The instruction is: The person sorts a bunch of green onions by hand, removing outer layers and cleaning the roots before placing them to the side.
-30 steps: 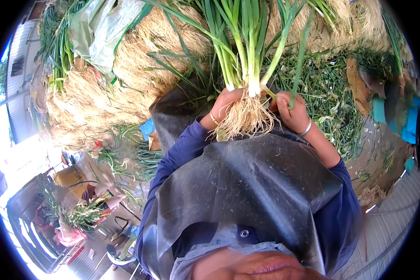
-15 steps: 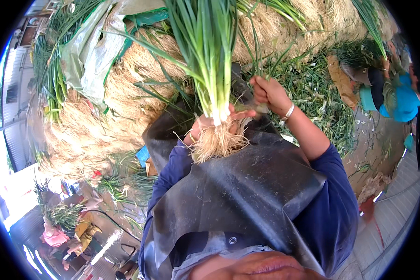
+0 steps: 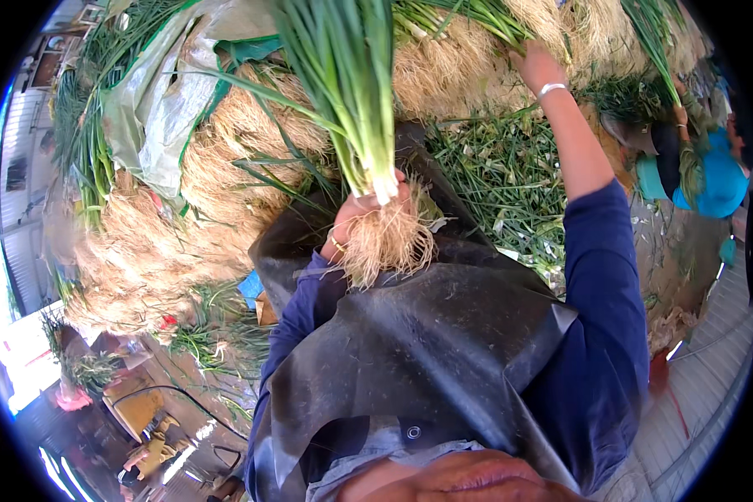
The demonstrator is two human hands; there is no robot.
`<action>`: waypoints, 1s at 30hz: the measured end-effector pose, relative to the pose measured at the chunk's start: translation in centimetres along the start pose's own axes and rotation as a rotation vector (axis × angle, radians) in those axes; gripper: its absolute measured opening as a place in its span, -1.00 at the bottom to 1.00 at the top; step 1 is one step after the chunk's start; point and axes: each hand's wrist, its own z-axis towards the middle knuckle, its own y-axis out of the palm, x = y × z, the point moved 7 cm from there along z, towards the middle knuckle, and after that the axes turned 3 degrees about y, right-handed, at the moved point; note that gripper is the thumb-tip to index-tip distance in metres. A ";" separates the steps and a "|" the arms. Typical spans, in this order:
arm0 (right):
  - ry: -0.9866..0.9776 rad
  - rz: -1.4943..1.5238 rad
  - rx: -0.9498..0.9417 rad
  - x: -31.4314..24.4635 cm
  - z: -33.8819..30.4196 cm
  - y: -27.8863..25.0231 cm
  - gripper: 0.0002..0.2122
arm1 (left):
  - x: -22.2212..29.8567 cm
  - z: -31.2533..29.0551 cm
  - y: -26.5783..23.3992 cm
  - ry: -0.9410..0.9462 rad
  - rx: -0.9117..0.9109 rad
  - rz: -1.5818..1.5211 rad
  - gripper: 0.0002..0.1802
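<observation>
Left hand (image 3: 347, 221) is wrapped round 1 onion bunch (image 3: 351, 109) over the apron (image 3: 426, 343), presumably low so its roots (image 3: 389, 241) stay exposed, while I cannot tell whether the right hand (image 3: 540, 69), curled at far leaves (image 3: 503, 25), grips them.

Vegetable work shed, it seemed: ribbed metal sheeting (image 3: 696, 410) stood at right, rooted green onions (image 3: 142, 268) lay heaped, leaf scraps (image 3: 510, 192) littered floor (image 3: 671, 251).

Fisheye view from my head (image 3: 418, 481) (straight lines bowed), facing down, close above my glossy black apron (image 3: 443, 335) and bare left hand (image 3: 351, 217).
</observation>
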 end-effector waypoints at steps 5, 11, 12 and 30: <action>-0.139 0.102 0.054 -5.7 -1.9 0.7 -0.71 | -0.5 -0.3 -2.6 -0.094 0.107 -0.084 -0.52; 0.158 0.161 -0.144 0.1 0.3 3.1 -0.66 | -0.9 -0.7 -1.8 -0.097 0.197 -0.037 -0.50; 0.114 0.249 -0.305 -0.7 -0.7 4.3 -0.66 | -0.9 -0.4 -1.4 -0.097 0.170 -0.015 -0.44; -0.070 1.098 -1.051 -13.7 -22.5 2.3 -0.75 | -0.8 -1.2 -2.8 0.033 0.248 -0.057 -0.56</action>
